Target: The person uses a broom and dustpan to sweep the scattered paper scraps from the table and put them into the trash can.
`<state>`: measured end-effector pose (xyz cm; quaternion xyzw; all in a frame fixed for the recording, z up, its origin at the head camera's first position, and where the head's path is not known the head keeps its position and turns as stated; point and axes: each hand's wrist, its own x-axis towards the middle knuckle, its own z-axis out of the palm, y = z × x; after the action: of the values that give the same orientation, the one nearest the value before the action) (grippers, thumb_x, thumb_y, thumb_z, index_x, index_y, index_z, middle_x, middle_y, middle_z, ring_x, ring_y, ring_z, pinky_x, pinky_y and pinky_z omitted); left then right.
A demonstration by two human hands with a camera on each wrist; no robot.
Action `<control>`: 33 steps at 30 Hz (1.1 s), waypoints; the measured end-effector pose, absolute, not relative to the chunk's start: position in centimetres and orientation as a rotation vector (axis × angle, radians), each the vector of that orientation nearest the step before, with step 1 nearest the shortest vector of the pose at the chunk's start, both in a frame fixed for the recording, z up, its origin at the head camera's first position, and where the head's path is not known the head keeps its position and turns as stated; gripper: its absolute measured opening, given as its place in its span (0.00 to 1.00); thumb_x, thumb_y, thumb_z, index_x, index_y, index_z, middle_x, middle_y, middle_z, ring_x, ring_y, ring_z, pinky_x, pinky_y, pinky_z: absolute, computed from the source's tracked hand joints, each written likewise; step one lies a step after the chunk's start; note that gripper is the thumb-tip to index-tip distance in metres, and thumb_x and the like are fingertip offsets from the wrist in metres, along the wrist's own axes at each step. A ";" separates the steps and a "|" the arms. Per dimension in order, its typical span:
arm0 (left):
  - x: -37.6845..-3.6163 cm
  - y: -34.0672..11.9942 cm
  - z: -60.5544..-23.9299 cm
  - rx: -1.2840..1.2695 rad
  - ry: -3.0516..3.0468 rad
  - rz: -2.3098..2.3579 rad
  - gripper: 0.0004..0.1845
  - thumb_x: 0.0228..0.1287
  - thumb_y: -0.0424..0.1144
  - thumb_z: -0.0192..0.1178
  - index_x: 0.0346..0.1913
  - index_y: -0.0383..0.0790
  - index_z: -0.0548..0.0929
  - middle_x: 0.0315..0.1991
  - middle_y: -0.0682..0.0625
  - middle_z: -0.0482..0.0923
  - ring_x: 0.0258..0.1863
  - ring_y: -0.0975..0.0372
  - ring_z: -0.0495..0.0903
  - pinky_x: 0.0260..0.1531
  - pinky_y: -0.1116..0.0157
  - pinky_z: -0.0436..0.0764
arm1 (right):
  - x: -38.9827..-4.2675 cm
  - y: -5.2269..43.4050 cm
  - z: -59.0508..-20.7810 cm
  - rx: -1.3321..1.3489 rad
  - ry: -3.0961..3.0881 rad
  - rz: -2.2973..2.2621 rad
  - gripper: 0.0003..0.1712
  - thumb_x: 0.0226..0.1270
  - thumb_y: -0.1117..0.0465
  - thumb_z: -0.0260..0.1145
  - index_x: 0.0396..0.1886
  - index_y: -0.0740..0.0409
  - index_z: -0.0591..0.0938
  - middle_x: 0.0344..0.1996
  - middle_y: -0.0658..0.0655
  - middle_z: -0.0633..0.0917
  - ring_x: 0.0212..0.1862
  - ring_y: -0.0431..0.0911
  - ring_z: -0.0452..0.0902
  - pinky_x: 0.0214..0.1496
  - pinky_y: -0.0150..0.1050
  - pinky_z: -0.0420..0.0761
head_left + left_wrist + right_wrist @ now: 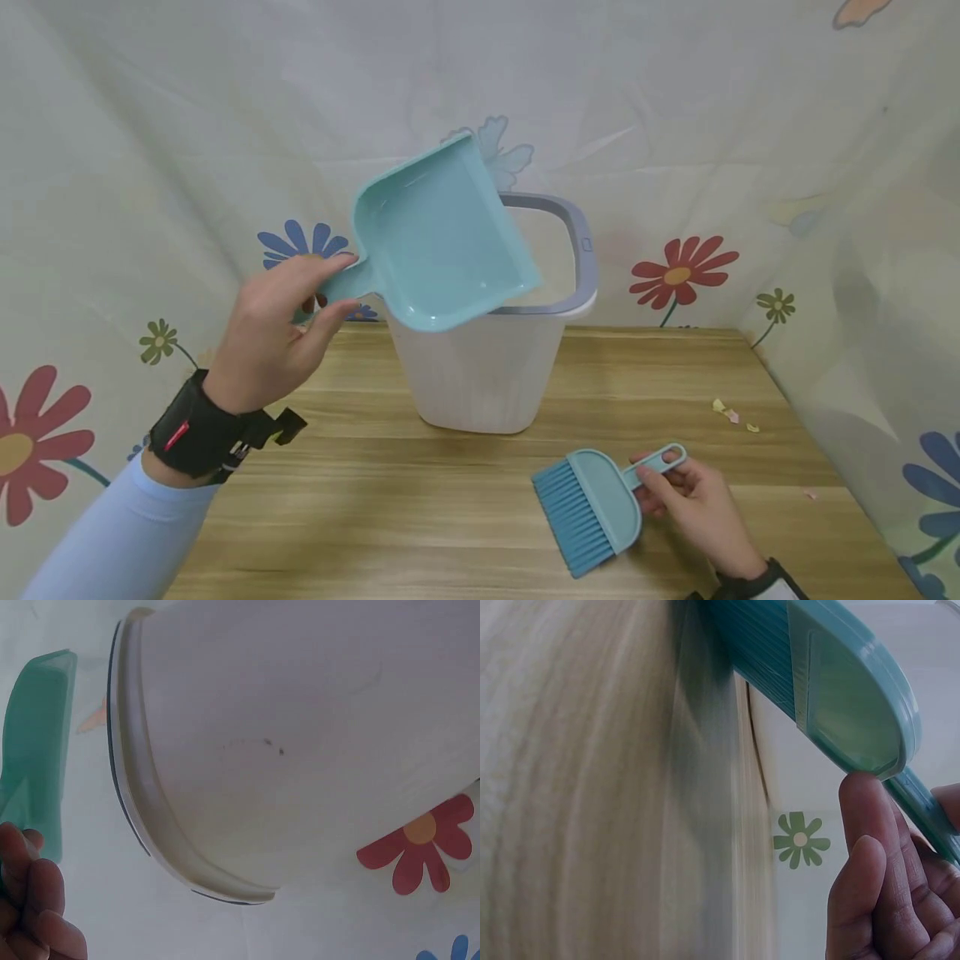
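My left hand (273, 329) pinches the short handle of a light blue dustpan (450, 233), raised and tilted over the left side of a white trash bin (480, 375). The pan's inner face shows bare, and its straight lip slants down across the bin's grey-blue rim (585, 250). In the left wrist view the dustpan (37, 750) appears edge-on beside the bin's rim. My right hand (697, 508) holds a small blue hand brush (600, 508) by its looped handle, bristles pointing left. In the right wrist view the brush (855, 712) leans close over the tabletop.
Small yellow and pink scraps (727, 412) lie on the wooden table (337, 492) at the right, with another pink bit (810, 494) near the right edge. A white curtain (225, 100) printed with flowers stands behind and at both sides.
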<state>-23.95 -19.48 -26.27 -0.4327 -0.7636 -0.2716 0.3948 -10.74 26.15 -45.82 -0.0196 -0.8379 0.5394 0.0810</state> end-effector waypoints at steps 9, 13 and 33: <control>-20.8 -20.4 -30.2 -1.213 -2.038 -0.914 0.24 0.79 0.48 0.58 0.61 0.30 0.83 0.37 0.49 0.82 0.31 0.68 0.71 0.30 0.75 0.70 | -10.8 26.1 -45.9 -0.083 -2.507 1.618 0.13 0.76 0.65 0.66 0.51 0.72 0.84 0.28 0.57 0.90 0.25 0.44 0.86 0.27 0.40 0.84; -19.5 -20.8 -32.5 -1.234 -2.144 -1.028 0.20 0.67 0.29 0.68 0.61 0.33 0.83 0.36 0.54 0.80 0.31 0.70 0.71 0.29 0.76 0.72 | -10.8 26.1 -45.9 -0.067 -2.509 1.606 0.13 0.75 0.65 0.66 0.51 0.71 0.84 0.28 0.57 0.90 0.25 0.45 0.86 0.26 0.40 0.84; -18.4 -21.0 -42.4 -1.398 -2.476 -1.413 0.22 0.73 0.33 0.63 0.67 0.46 0.80 0.56 0.53 0.86 0.41 0.68 0.80 0.39 0.69 0.81 | -10.8 26.4 -45.6 -0.104 -2.504 1.621 0.14 0.76 0.64 0.66 0.51 0.73 0.84 0.27 0.57 0.90 0.24 0.44 0.86 0.27 0.40 0.84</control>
<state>-18.41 -20.96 -42.44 -0.4402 -0.7797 -0.4451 -0.0167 -10.82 26.42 -45.60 -0.0347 -0.8364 0.5413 0.0783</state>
